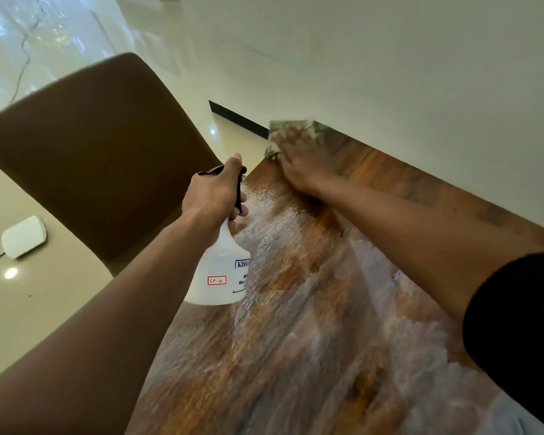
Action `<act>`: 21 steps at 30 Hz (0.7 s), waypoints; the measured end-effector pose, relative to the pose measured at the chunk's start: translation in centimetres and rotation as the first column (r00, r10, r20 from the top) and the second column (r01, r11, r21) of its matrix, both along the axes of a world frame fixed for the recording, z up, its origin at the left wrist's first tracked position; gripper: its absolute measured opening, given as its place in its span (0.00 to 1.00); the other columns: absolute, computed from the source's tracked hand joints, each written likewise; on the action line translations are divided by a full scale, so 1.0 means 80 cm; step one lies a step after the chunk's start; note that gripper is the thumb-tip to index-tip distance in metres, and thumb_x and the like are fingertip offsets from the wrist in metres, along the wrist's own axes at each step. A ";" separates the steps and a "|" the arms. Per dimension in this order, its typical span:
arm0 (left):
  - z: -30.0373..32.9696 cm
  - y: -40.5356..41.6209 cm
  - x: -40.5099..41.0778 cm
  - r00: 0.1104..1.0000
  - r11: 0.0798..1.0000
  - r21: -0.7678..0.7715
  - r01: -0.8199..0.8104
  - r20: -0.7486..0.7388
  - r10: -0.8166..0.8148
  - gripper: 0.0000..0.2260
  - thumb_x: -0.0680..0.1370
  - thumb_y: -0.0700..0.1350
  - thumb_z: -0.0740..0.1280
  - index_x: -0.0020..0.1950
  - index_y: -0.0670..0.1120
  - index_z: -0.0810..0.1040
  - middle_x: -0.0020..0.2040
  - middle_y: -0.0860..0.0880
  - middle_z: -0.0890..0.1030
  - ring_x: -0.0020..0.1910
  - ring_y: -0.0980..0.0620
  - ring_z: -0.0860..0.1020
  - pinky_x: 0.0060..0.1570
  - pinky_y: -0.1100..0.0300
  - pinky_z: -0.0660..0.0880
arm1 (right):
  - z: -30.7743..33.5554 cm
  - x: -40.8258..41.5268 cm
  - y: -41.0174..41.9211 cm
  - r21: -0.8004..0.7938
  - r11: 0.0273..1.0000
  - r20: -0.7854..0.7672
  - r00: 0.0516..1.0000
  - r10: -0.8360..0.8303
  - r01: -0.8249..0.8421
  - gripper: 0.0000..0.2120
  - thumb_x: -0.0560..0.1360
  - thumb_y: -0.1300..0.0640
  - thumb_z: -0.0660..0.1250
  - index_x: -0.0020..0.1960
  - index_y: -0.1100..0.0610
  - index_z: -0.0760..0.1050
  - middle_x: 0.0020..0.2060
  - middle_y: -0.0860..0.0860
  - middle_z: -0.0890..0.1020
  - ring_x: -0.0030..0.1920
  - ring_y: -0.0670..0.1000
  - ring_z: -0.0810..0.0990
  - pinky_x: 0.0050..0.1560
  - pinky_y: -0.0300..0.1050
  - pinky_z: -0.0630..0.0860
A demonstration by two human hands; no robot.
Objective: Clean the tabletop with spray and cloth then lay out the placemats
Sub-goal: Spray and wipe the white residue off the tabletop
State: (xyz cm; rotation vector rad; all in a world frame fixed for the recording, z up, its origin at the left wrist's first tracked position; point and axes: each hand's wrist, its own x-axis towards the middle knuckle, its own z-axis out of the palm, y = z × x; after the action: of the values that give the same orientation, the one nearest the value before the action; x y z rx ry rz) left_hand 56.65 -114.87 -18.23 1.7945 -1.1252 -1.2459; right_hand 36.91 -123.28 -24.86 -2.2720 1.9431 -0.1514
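At the table's far corner:
- Right hand (305,161): pressed on a blurred cloth (291,128); finger curl unclear.
- Left hand (214,193): wrapped round the spray bottle (222,268), held over the table's (296,356) left edge.
- Tabletop: wet streaks.
- Chair (91,152): beside the table.

A home dining room: wooden table (311,324), upholstered chair (101,158), tiled floor (44,309).

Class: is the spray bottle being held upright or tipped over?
Roughly upright: the spray bottle hangs base-down beside the table edge, nozzle on top, gripped at the neck by the left hand.
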 end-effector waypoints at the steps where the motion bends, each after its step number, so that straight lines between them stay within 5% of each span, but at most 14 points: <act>1: 0.001 -0.001 -0.002 1.000 1.000 0.009 -0.002 -0.003 0.002 0.26 0.84 0.65 0.65 0.49 0.41 0.83 0.39 0.41 0.86 0.27 0.49 0.78 0.33 0.54 0.73 | -0.004 0.002 0.013 0.008 0.995 0.015 0.995 0.099 -0.099 0.27 0.87 0.43 0.45 0.85 0.44 0.47 0.85 0.48 0.46 0.84 0.52 0.43 0.82 0.61 0.39; 4: 0.004 -0.002 -0.006 1.000 1.000 0.018 -0.005 -0.006 0.006 0.27 0.84 0.66 0.66 0.48 0.42 0.83 0.39 0.40 0.87 0.29 0.47 0.78 0.34 0.54 0.73 | -0.006 -0.019 0.016 0.028 0.978 0.026 0.978 0.206 -0.207 0.27 0.87 0.42 0.45 0.85 0.43 0.45 0.85 0.47 0.45 0.84 0.51 0.42 0.82 0.57 0.42; 8: 0.004 0.007 0.002 1.000 1.000 0.009 -0.002 0.009 0.002 0.26 0.84 0.65 0.65 0.52 0.42 0.82 0.40 0.42 0.86 0.31 0.48 0.79 0.33 0.53 0.73 | -0.001 -0.049 -0.013 0.045 0.994 -0.036 0.995 -0.095 0.097 0.29 0.87 0.41 0.44 0.85 0.45 0.43 0.85 0.52 0.44 0.84 0.56 0.42 0.82 0.60 0.41; 12: 0.001 0.019 0.017 1.000 0.999 0.036 -0.016 0.012 0.016 0.25 0.85 0.65 0.65 0.53 0.41 0.82 0.41 0.43 0.86 0.35 0.46 0.81 0.33 0.55 0.73 | 0.003 -0.020 -0.006 0.081 0.986 0.000 0.989 -0.150 0.149 0.28 0.87 0.41 0.44 0.85 0.45 0.44 0.85 0.53 0.44 0.84 0.58 0.42 0.82 0.63 0.40; 17: -0.002 0.036 0.038 0.998 0.999 0.008 -0.043 0.050 0.043 0.24 0.84 0.65 0.65 0.53 0.43 0.82 0.43 0.42 0.87 0.36 0.45 0.83 0.36 0.51 0.74 | -0.002 0.053 0.074 0.026 0.987 -0.048 0.986 0.157 -0.156 0.29 0.87 0.41 0.43 0.85 0.45 0.43 0.85 0.52 0.44 0.84 0.56 0.42 0.82 0.62 0.40; 21: -0.003 0.045 0.055 0.996 0.997 0.034 -0.074 0.052 0.073 0.28 0.82 0.68 0.66 0.53 0.41 0.84 0.46 0.40 0.88 0.32 0.47 0.80 0.35 0.52 0.74 | -0.008 0.067 0.140 0.010 0.894 0.012 0.894 0.447 -0.448 0.28 0.87 0.39 0.44 0.85 0.42 0.46 0.85 0.49 0.48 0.84 0.51 0.43 0.81 0.55 0.41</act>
State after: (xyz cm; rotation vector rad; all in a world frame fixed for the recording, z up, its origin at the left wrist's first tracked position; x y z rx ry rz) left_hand 61.09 -111.26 -18.45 1.8868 -1.0610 -1.1904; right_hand 42.30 -112.05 -25.50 -2.6287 1.3546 -0.0941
